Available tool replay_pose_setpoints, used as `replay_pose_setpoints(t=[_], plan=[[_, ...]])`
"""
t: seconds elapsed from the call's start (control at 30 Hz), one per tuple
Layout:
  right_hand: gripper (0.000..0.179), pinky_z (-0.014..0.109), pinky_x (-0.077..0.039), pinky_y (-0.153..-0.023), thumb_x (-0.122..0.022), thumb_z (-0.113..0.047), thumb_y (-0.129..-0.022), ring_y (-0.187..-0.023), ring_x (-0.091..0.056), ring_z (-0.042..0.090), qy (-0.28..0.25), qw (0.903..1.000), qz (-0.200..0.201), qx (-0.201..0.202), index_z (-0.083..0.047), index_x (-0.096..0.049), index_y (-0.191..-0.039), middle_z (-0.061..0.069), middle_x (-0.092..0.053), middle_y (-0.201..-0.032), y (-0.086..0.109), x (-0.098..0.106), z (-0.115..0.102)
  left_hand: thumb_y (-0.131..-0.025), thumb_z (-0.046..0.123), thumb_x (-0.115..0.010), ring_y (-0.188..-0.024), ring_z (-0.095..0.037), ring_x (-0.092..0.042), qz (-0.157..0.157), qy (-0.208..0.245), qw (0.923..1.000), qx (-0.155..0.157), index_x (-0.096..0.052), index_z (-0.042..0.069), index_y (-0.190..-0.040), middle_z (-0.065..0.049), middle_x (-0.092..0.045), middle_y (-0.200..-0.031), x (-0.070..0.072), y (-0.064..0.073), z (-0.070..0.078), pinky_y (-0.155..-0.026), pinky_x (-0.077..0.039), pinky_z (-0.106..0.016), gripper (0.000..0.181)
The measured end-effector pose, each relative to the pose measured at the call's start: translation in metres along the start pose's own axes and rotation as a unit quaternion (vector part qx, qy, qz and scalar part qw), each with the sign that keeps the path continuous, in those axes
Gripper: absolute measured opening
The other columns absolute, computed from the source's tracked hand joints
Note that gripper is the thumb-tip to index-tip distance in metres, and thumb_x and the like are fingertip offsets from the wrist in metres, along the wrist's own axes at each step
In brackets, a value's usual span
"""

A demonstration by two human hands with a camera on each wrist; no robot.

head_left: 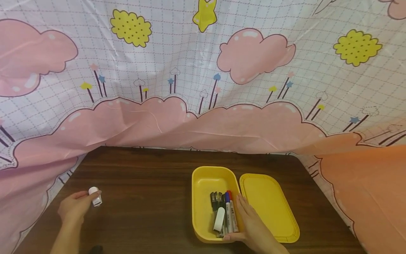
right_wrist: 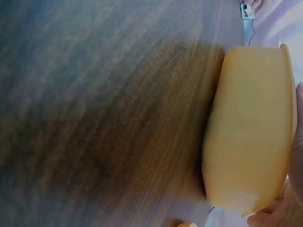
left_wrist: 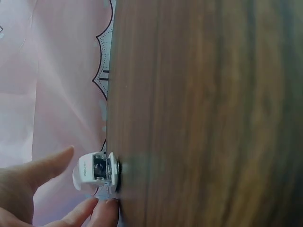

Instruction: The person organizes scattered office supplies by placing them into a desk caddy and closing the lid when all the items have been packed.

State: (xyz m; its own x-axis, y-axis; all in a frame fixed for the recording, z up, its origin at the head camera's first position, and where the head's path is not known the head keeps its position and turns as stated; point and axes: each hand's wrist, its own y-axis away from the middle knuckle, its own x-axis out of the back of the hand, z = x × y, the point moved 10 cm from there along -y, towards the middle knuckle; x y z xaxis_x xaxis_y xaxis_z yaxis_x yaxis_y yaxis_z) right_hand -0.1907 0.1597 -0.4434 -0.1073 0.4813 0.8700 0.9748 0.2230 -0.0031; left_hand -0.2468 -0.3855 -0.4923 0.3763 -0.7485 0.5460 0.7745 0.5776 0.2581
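On the left of the table stands a small white device with a dark window and a clear part (left_wrist: 98,168), its exact kind unclear. My left hand (head_left: 74,206) is around it; in the left wrist view the thumb (left_wrist: 54,163) extends beside it with a gap, fingertips close to its base. My right hand (head_left: 253,225) rests against the near right corner of a yellow box (head_left: 199,197), fingers straight along the right rim and thumb at the near rim. Inside lie several black-capped pens (head_left: 217,199), blue-capped and red-capped markers (head_left: 233,215) and a white rounded piece (head_left: 219,219).
A yellow lid (head_left: 269,204) lies to the right of the box, partly behind my right hand. Dark wooden tabletop (head_left: 142,204) stretches between the white device and the box. A patterned pink and white curtain (head_left: 190,130) hangs around the table. A dark object (head_left: 96,249) shows at the near edge.
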Motion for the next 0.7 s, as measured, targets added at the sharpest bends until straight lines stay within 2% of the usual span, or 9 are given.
replay_pose_setpoints(t=[0.1, 0.27, 0.4, 0.47, 0.53, 0.63, 0.7], plan=[[0.123, 0.064, -0.019, -0.114, -0.076, -0.062, -0.064, -0.147, -0.016, 0.043, 0.000, 1.0000, -0.001, 0.001, 0.001, -0.019, -0.152, 0.021, -0.014, -0.160, -0.001, 0.000, 0.000, -0.081, 0.051, -0.071, -0.114, -0.043, -0.047, -0.003, -0.008, 1.0000, 0.000, -0.054, -0.001, -0.130, -0.030, -0.049, -0.137, -0.001, -0.002, -0.002, -0.058, -0.045, -0.026, 0.073], [0.123, 0.064, -0.020, -0.114, -0.076, -0.062, -0.064, -0.147, -0.016, 0.043, 0.001, 1.0000, 0.000, 0.003, 0.002, -0.019, -0.152, 0.022, -0.015, -0.160, -0.001, 0.000, -0.001, -0.084, 0.043, -0.069, -0.119, -0.045, -0.041, -0.011, 0.005, 0.9999, 0.000, -0.052, -0.002, -0.132, -0.035, -0.041, -0.139, -0.004, -0.003, -0.001, -0.067, -0.048, -0.032, 0.068], [0.123, 0.063, -0.020, -0.115, -0.076, -0.063, -0.064, -0.147, -0.016, 0.043, 0.001, 1.0000, -0.001, -0.001, 0.002, -0.019, -0.152, 0.022, -0.015, -0.160, -0.001, 0.000, 0.000, -0.086, 0.035, -0.065, -0.114, -0.045, -0.042, -0.002, 0.011, 0.9998, -0.018, -0.054, -0.005, -0.130, -0.038, -0.042, -0.135, -0.004, -0.001, 0.005, -0.058, -0.047, -0.029, 0.060], [0.123, 0.064, -0.019, -0.115, -0.076, -0.063, -0.064, -0.147, -0.016, 0.043, -0.002, 1.0000, -0.002, -0.001, 0.002, -0.020, -0.152, 0.022, -0.016, -0.160, -0.001, 0.000, -0.001, -0.088, 0.032, -0.063, -0.117, -0.049, -0.038, 0.001, 0.009, 0.9995, -0.032, -0.054, -0.007, -0.128, -0.040, -0.040, -0.134, -0.004, 0.001, 0.008, -0.056, -0.044, -0.028, 0.057], [0.122, 0.064, -0.019, -0.114, -0.076, -0.062, -0.065, -0.147, -0.017, 0.044, -0.004, 1.0000, -0.001, 0.002, 0.003, -0.021, -0.151, 0.023, -0.017, -0.160, -0.001, 0.001, -0.002, -0.088, 0.029, -0.062, -0.118, -0.053, -0.034, 0.004, 0.005, 0.9989, -0.046, -0.054, -0.009, -0.127, -0.043, -0.040, -0.132, -0.004, 0.002, 0.010, -0.053, -0.045, -0.030, 0.055], [0.121, 0.065, -0.019, -0.114, -0.076, -0.062, -0.065, -0.147, -0.017, 0.044, -0.005, 1.0000, -0.002, 0.007, 0.004, -0.021, -0.151, 0.024, -0.016, -0.160, -0.001, 0.001, -0.003, -0.088, 0.027, -0.060, -0.121, -0.057, -0.030, 0.009, -0.001, 0.9982, -0.059, -0.055, -0.011, -0.125, -0.044, -0.040, -0.131, -0.003, 0.004, 0.014, -0.054, -0.049, -0.033, 0.053], [0.121, 0.064, -0.019, -0.114, -0.076, -0.062, -0.065, -0.147, -0.017, 0.044, -0.006, 1.0000, -0.002, 0.006, 0.003, -0.021, -0.151, 0.023, -0.016, -0.160, -0.001, 0.001, -0.003, -0.088, 0.026, -0.061, -0.121, -0.056, -0.033, 0.021, -0.001, 0.9975, -0.068, -0.057, -0.012, -0.123, -0.041, -0.047, -0.130, 0.000, 0.006, 0.017, -0.063, -0.052, -0.038, 0.051]])
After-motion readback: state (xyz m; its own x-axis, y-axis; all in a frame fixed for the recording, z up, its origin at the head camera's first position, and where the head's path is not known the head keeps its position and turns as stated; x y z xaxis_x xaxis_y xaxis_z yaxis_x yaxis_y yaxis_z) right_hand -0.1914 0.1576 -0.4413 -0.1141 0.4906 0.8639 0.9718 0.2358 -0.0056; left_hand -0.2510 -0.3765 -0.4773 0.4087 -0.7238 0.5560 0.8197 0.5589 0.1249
